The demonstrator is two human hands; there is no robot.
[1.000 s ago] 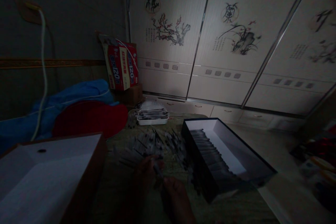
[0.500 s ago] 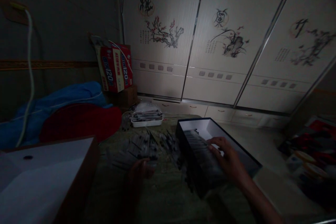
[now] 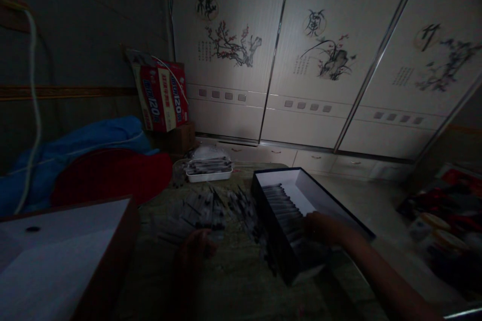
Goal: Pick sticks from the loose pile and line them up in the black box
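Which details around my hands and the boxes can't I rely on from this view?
All in the head view:
- Right hand: its grip, hidden by the hand itself and the dark.
- Left hand: whether it holds anything, lost in shadow and blur.
- Slim items in the dark-sided box: exact count, too dim; the hand covers some.
- Brown-sided box: its far left, cut off by the picture's edge.

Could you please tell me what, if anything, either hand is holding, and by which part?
It cannot be told: the right hand is in the dark-sided box, the left hand in shadow.
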